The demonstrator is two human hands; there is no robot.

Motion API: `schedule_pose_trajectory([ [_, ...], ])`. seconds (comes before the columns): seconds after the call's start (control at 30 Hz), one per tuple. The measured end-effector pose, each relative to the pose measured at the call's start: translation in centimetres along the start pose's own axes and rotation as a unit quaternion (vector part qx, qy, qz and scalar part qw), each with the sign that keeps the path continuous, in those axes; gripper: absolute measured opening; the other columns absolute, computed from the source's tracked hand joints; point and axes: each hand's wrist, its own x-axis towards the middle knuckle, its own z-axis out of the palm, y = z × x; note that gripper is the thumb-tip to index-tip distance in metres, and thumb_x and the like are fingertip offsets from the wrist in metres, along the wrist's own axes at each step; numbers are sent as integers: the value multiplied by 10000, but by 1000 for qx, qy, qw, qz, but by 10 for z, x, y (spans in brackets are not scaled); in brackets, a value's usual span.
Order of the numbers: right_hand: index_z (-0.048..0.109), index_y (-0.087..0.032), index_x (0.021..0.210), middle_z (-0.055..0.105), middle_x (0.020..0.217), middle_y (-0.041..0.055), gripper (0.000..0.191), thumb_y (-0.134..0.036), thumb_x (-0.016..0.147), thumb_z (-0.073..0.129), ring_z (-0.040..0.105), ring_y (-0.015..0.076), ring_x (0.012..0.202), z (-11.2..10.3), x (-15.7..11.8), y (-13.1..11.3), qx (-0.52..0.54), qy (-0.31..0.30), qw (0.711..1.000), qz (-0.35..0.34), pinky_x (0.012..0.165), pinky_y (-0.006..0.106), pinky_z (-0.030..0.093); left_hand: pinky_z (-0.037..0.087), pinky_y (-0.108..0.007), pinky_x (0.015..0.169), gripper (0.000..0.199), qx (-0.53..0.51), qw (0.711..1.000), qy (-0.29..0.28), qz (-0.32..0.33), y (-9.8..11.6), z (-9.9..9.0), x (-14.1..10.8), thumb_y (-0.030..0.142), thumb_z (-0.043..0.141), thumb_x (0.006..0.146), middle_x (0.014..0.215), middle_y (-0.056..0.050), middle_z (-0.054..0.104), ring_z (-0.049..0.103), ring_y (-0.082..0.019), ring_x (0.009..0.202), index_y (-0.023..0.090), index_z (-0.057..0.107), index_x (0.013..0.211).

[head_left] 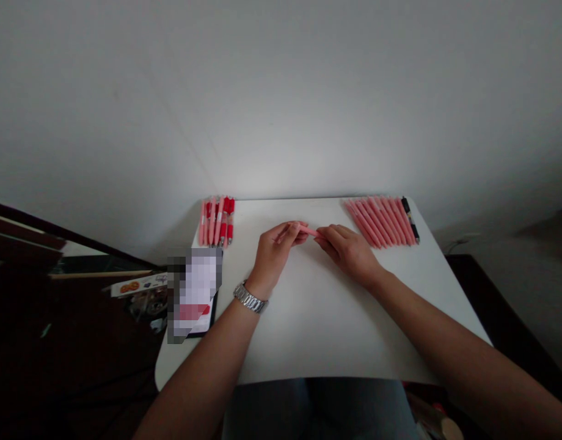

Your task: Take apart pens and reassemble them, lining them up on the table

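Note:
A slim pink pen (311, 231) is held level above the white table between my two hands. My left hand (281, 241) has its fingers closed around the pen's left end. On the other end, my right hand (349, 249) pinches with thumb and fingers. Most of the pen is hidden by the fingers. Beyond my right hand lies a row of several pink pens (377, 223), seemingly in clear wrappers, with a black pen (410, 221) at its right end. To the left, several pink and red pens (215, 221) lie side by side.
The white table (327, 330) stands against a pale wall (281, 110). A phone or tablet (211, 305), its screen blurred out, lies at the table's left edge. Beyond that edge is dark clutter with a white printed strip (138, 285). My legs (317, 409) are under the front edge.

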Motion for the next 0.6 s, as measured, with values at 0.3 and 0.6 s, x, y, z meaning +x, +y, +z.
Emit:
schedule_pose_trajectory([
  [0.3,628,-199,1130,664,875,71,263,-381,1058,453,630,190,749,-2,-2,-3,76,-1,996,37,679,300,470,574,-340,916,420,4,1000,8,3,0,1,1,548,661,904,1100,-118,757,714,-192,939,155,769,1005],
  [0.6,650,-201,1119,655,893,89,294,-381,1067,423,629,214,810,-3,1,-2,90,21,995,45,726,333,496,571,-345,930,447,-8,1000,10,-6,-4,-1,2,556,669,898,1079,-122,764,718,-192,947,152,758,1069],
])
